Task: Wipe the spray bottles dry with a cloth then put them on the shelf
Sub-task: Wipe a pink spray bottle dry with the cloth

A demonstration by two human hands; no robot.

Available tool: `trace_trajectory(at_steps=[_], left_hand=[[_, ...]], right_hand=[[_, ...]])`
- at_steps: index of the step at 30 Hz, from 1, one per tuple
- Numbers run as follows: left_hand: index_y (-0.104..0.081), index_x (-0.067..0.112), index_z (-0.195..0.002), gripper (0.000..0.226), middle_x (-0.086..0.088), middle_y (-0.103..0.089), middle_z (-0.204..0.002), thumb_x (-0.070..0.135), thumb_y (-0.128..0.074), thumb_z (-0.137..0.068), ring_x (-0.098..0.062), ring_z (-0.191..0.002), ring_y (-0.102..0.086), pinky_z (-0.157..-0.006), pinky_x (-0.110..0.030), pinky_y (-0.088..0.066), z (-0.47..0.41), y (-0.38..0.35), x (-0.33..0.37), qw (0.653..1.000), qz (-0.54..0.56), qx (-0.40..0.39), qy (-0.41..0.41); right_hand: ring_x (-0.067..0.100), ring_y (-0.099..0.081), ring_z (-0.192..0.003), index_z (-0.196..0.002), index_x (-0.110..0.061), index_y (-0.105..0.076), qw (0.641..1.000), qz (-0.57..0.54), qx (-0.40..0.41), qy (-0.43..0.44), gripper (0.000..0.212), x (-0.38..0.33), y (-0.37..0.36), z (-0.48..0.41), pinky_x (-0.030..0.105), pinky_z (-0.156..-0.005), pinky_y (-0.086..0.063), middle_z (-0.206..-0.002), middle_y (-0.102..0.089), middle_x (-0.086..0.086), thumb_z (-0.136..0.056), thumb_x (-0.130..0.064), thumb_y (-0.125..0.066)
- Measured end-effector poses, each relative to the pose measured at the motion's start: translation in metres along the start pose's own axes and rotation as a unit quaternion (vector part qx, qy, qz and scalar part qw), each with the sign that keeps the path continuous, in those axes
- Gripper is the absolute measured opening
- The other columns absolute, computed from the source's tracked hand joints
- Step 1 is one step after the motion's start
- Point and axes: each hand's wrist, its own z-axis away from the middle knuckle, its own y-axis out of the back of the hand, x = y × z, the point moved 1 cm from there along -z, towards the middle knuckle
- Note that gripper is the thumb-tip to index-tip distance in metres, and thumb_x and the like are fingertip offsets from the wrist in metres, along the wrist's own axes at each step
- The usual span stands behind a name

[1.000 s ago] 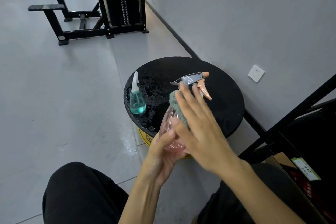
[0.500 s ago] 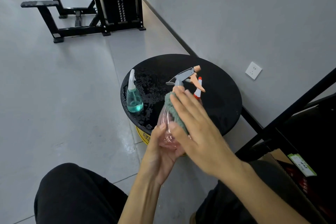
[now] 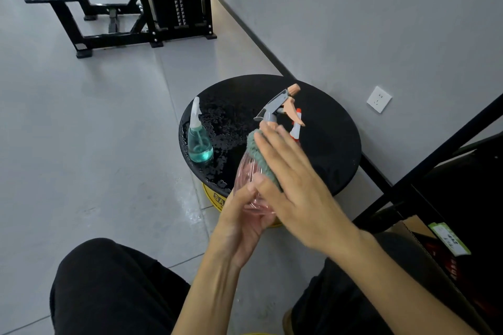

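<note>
While I dry the pink bottle (image 3: pixel 245 175) with the cloth (image 3: pixel 257 151), it hangs tilted at the near edge of the wet desk (image 3: pixel 332 149), not yet shelved.

My left grip (image 3: pixel 243 226) cups the bottle's base, fingers curled round it. My right grip (image 3: pixel 299 193) lies flat, fingers straight, pressing the cloth to the bottle's upper side just below the trigger head. As I judge it, the plastic looks slick, so a hard push from the flat hand could twist the bottle out of the left grip and onto the floor. The cloth is only pressed, not pinched, so it could slide off. A teal bottle (image 3: pixel 200 143) stands on the desk among water drops, and a red-tipped bottle (image 3: pixel 294 130) shows just behind my fingers, where a wide stroke might knock it over. The shelf (image 3: pixel 424 167) is on my right.
</note>
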Motion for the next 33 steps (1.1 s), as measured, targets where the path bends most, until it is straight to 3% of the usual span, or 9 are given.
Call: trace_trajectory(at_steps=[3, 6, 10, 13, 18, 21, 25, 29, 33], left_hand=[[-0.077, 0.027, -0.097, 0.052, 0.0, -0.073, -0.089, 0.048, -0.087, -0.05, -0.014, -0.078, -0.07, -0.063, -0.028, -0.059, 0.0, -0.003, -0.003, 0.999, 0.001, 0.019, 0.03], [-0.077, 0.024, -0.091, 0.051, -0.001, -0.073, -0.084, 0.051, -0.086, -0.048, -0.012, -0.073, -0.069, -0.06, -0.025, -0.057, 0.0, -0.004, -0.004, 0.999, 0.004, 0.028, 0.029], [-0.072, 0.023, -0.109, 0.044, -0.006, -0.071, -0.106, 0.047, -0.063, -0.074, -0.019, -0.095, -0.067, -0.077, -0.036, -0.057, 0.0, -0.002, -0.006, 0.999, 0.02, 0.036, 0.023], [-0.064, 0.02, -0.122, 0.051, -0.01, -0.068, -0.116, 0.043, -0.07, -0.077, -0.021, -0.106, -0.066, -0.081, -0.035, -0.056, -0.001, -0.001, -0.006, 0.998, 0.051, 0.031, 0.005], [-0.077, 0.022, -0.095, 0.043, -0.006, -0.072, -0.094, 0.048, -0.078, -0.06, -0.019, -0.083, -0.068, -0.069, -0.032, -0.058, -0.001, 0.001, -0.007, 0.999, -0.003, 0.028, 0.046], [-0.074, 0.016, -0.098, 0.063, -0.006, -0.073, -0.087, 0.049, -0.087, -0.046, -0.016, -0.074, -0.071, -0.059, -0.028, -0.058, -0.001, -0.002, -0.007, 0.998, 0.029, 0.025, 0.049], [-0.075, 0.019, -0.102, 0.061, -0.007, -0.072, -0.097, 0.053, -0.084, -0.053, -0.018, -0.083, -0.071, -0.065, -0.035, -0.059, 0.0, 0.0, -0.004, 0.999, 0.02, 0.017, 0.028], [-0.073, 0.022, -0.108, 0.053, -0.005, -0.072, -0.106, 0.049, -0.081, -0.063, -0.016, -0.094, -0.07, -0.074, -0.032, -0.059, 0.001, 0.002, -0.001, 0.999, 0.035, 0.007, 0.008], [-0.076, 0.022, -0.098, 0.039, -0.005, -0.073, -0.095, 0.042, -0.076, -0.064, -0.016, -0.08, -0.071, -0.065, -0.031, -0.06, 0.001, -0.001, -0.002, 0.999, 0.028, 0.009, 0.032]], right_hand=[[-0.006, 0.01, -0.143, -0.153, -0.024, -0.014, 0.999, -0.025, 0.004, -0.041, 0.069, 0.011, 0.01, -0.021, 0.015, -0.114, 0.004, -0.16, -0.002, -0.016, -0.092, -0.058, -0.019], [-0.004, 0.009, -0.144, -0.153, -0.024, -0.013, 0.998, -0.035, -0.003, -0.045, 0.071, 0.009, 0.011, -0.022, 0.024, -0.119, 0.0, -0.16, -0.001, -0.016, -0.092, -0.059, -0.02], [-0.001, 0.009, -0.145, -0.153, -0.019, -0.013, 1.0, 0.001, -0.012, -0.007, 0.067, -0.009, 0.005, 0.004, 0.029, -0.121, -0.004, -0.161, -0.002, -0.011, -0.096, -0.053, -0.023], [0.003, 0.006, -0.146, -0.153, -0.018, -0.017, 0.999, 0.045, -0.018, 0.013, 0.065, -0.016, 0.0, 0.017, 0.032, -0.121, -0.008, -0.161, -0.006, -0.011, -0.097, -0.05, -0.025], [-0.006, 0.011, -0.143, -0.153, -0.025, -0.012, 0.998, -0.018, -0.038, -0.048, 0.068, 0.001, 0.009, -0.007, 0.017, -0.116, 0.003, -0.16, 0.0, -0.019, -0.095, -0.057, -0.025], [-0.006, 0.013, -0.143, -0.153, -0.028, -0.009, 0.991, -0.081, -0.037, -0.098, 0.07, 0.008, 0.013, -0.019, 0.021, -0.116, 0.003, -0.159, 0.0, -0.022, -0.094, -0.061, -0.024], [-0.008, 0.016, -0.141, -0.153, -0.029, -0.003, 0.995, -0.069, -0.034, -0.066, 0.066, -0.005, 0.005, 0.001, 0.012, -0.113, 0.008, -0.158, 0.007, -0.024, -0.097, -0.056, -0.025], [-0.005, 0.015, -0.143, -0.153, -0.026, -0.006, 0.998, -0.038, -0.04, -0.031, 0.067, -0.016, -0.001, 0.02, 0.015, -0.116, 0.006, -0.159, 0.008, -0.022, -0.095, -0.054, -0.024], [-0.005, 0.013, -0.143, -0.153, -0.025, -0.012, 0.998, -0.032, -0.034, -0.036, 0.066, -0.009, 0.003, 0.007, 0.021, -0.117, 0.001, -0.159, 0.002, -0.02, -0.096, -0.056, -0.025]])
